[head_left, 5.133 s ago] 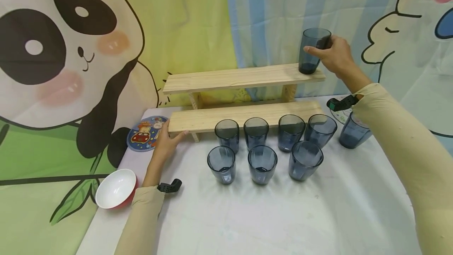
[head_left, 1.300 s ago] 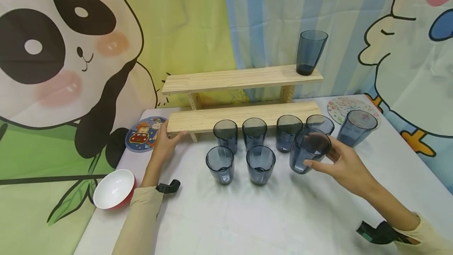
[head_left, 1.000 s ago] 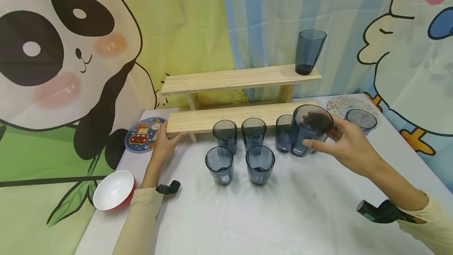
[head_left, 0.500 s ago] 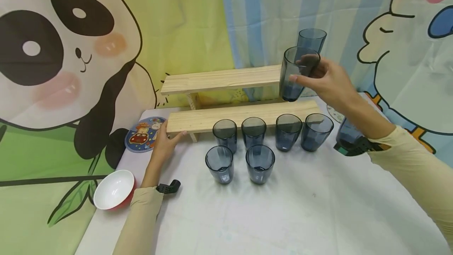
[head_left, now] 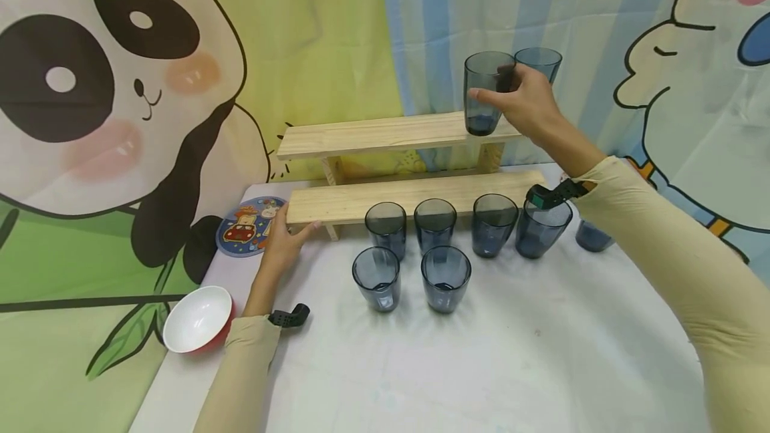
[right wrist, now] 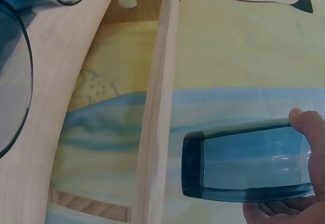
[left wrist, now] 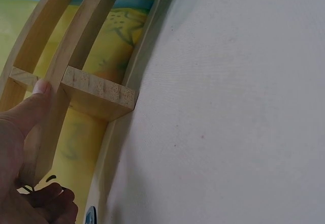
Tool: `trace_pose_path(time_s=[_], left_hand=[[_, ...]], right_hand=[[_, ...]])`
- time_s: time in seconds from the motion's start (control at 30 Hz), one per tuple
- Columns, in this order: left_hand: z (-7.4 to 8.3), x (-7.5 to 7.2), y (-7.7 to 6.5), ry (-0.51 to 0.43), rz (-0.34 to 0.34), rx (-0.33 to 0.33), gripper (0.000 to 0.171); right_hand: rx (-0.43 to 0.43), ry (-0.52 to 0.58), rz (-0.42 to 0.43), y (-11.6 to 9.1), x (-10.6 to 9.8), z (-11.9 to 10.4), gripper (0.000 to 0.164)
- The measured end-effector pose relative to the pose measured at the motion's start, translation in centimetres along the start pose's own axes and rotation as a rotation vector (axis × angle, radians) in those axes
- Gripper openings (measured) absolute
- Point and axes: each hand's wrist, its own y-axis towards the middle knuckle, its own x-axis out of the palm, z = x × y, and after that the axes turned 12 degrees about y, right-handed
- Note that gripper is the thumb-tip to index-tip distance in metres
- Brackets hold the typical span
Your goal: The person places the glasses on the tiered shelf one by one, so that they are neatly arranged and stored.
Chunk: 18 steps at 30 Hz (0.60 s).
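Against striped cloth [head_left: 475, 5], the right hand [head_left: 529, 104] grips a glass [head_left: 481, 74] above the wooden rack [head_left: 373, 135] the left hand [head_left: 280, 246] grips.

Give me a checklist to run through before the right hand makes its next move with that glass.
1. Held glass gripped: ok, right hand's thumb and fingers hold it.
2. Held glass roughly upright: ok.
3. Its base resting on the upper board: not ok, right wrist view shows a gap.
4. Clearance from the standing glass: cannot tell, they overlap in the head view.
5. Stand steadied: ok, left hand grips the lower board's left end.
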Motion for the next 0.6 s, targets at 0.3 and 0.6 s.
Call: trace_pose_path(time_s=[0.3, 0.6], left_hand=[[0.0, -0.1, 0.1, 0.017, -0.006, -0.009, 0.102], [0.1, -0.1, 0.0, 0.014, -0.003, -0.008, 0.1]], right_hand=[[0.054, -0.048, 0.043, 2.4, 1.2, 0.4, 0.052], [0.04, -0.013, 0.077, 3.4, 1.7, 1.1, 0.048]])
